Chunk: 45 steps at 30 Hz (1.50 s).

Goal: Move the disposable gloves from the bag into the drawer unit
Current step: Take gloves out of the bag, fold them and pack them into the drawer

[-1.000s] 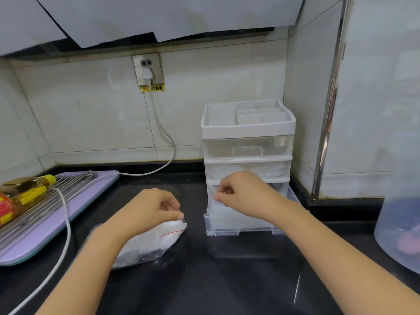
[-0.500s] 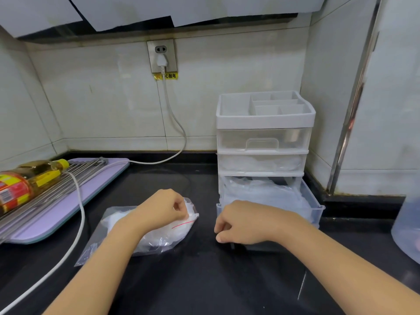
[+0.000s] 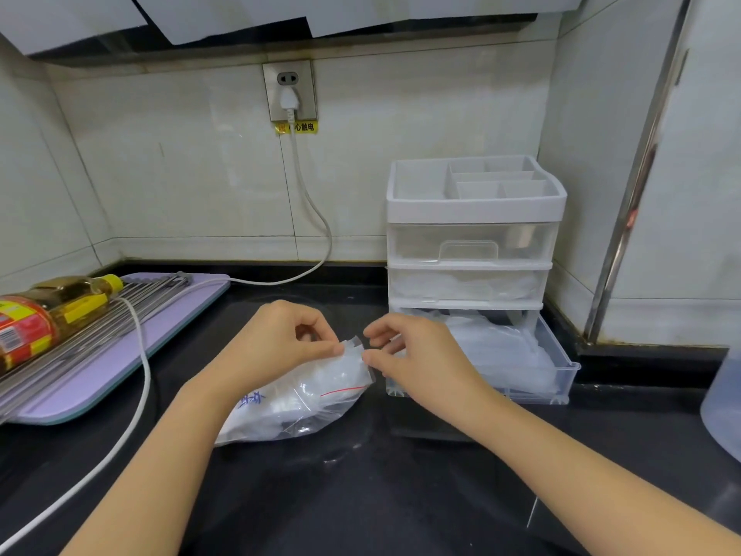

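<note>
Currently: white-framed clear plastic drawer unit (image 3: 473, 210) at back right of black countertop (image 3: 361, 495). Bottom drawer (image 3: 561, 375) stands pulled out, holds crumpled clear plastic film (image 3: 497, 351); middle drawer (image 3: 465, 282) shows similar film. Clear zip bag with red seal line (image 3: 320, 379) lies on countertop just left of open drawer, packed with whitish disposable gloves (image 3: 276, 411). Long axis lower left to upper right, mouth toward drawer. Left hand (image 3: 276, 343) curled, thumb and forefinger pinch mouth's left lip. Right hand (image 3: 417, 355) curled, pinches right lip.

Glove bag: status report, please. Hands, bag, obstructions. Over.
Mouth of bag pinched by left hand and right hand. Inside it, gloves; lying on counter. Open bottom drawer beside it, nothing between.
</note>
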Tool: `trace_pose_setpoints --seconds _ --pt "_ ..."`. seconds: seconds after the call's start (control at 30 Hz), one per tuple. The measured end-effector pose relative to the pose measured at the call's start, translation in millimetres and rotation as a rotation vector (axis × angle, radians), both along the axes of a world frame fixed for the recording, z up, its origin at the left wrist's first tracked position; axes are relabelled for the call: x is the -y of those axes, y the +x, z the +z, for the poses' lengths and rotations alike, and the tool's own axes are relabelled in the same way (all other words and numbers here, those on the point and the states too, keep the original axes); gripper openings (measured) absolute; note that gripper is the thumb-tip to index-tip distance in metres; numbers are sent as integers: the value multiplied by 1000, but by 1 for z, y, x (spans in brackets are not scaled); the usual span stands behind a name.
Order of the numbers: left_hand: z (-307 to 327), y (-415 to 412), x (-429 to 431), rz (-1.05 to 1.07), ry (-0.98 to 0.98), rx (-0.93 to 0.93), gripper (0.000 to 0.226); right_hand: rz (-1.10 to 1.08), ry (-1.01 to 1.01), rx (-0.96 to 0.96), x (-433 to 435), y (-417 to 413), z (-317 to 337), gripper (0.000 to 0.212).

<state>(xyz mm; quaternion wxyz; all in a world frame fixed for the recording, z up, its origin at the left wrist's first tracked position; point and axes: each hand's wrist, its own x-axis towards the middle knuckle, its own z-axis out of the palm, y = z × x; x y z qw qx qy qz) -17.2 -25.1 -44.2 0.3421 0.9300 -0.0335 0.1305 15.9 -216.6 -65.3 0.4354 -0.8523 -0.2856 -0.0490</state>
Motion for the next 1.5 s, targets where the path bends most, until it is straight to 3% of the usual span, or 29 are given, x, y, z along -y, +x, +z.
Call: trace_pose_setpoints --seconds 0.13,0.27,0.33,0.67,0.9,1.13,1.37,1.5 --pt "3 -4 3 -61 -94 -16 10 63 76 -37 0 2 -1 28" --pt "4 -6 9 -115 -170 -27 9 60 134 -44 -2 0 -2 5" --pt "4 -6 10 -132 -194 -33 9 47 147 -41 -2 -1 -3 4" --pt "0 -3 10 -134 -181 -4 9 98 189 -171 -1 -3 4 19" --pt "2 -4 8 -109 -143 80 9 213 135 -360 0 -4 3 7" --pt "3 -6 7 -198 -199 -73 10 186 213 -299 -2 -6 3 10" --pt "2 -5 3 -158 -179 -61 6 200 251 -275 -2 -7 3 15" --pt "3 -5 -1 -169 -232 -41 8 204 174 -266 -2 -7 3 19"
